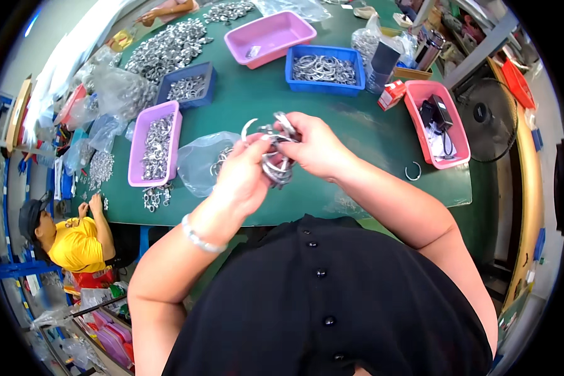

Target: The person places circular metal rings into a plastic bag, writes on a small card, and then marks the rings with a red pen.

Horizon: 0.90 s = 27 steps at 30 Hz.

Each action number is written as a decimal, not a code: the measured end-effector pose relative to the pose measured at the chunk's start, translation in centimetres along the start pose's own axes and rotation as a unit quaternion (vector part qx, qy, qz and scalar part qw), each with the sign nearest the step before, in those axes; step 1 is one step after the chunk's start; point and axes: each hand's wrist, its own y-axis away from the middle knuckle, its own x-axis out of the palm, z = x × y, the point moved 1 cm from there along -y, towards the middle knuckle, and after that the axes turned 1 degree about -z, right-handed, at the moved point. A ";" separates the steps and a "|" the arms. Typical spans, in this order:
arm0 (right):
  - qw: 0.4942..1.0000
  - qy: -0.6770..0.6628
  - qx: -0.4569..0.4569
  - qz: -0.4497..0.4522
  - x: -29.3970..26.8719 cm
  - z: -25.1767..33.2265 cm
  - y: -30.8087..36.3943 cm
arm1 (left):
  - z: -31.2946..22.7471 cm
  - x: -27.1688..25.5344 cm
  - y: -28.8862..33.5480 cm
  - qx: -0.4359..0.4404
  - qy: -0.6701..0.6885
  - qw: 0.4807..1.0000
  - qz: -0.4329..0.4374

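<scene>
My left hand [240, 177] and my right hand [318, 148] meet above the green table. Both are closed around a bunch of silver metal rings [278, 170], some of which overlap between my fingers. One thin curved open ring [248, 127] sticks up by the left fingertips. My right fingers pinch the upper rings of the bunch. Which ring belongs to which hand is partly hidden. Just left of my hands, a clear plastic bag [197, 166] lies on the table with more rings in it.
On the green table [382, 144] stand a purple bin [133, 160] and blue bins [324, 88] of metal parts, a pink bin [269, 37], and a red bin [459, 141] with black devices. A single ring [413, 171] lies at right. A person in yellow [78, 244] works at left.
</scene>
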 end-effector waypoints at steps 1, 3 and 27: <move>1.000 0.001 -0.020 0.024 1.5 1.4 -0.4 | -1.1 -1.1 1.3 0.018 0.011 1.000 -0.005; 0.996 -0.001 -0.020 0.084 4.2 3.6 -1.3 | -2.6 -2.8 3.6 0.072 0.027 0.996 -0.033; 0.939 0.243 -0.065 0.235 7.1 2.4 -8.6 | -4.4 -10.6 -2.9 -0.015 0.078 0.988 -0.133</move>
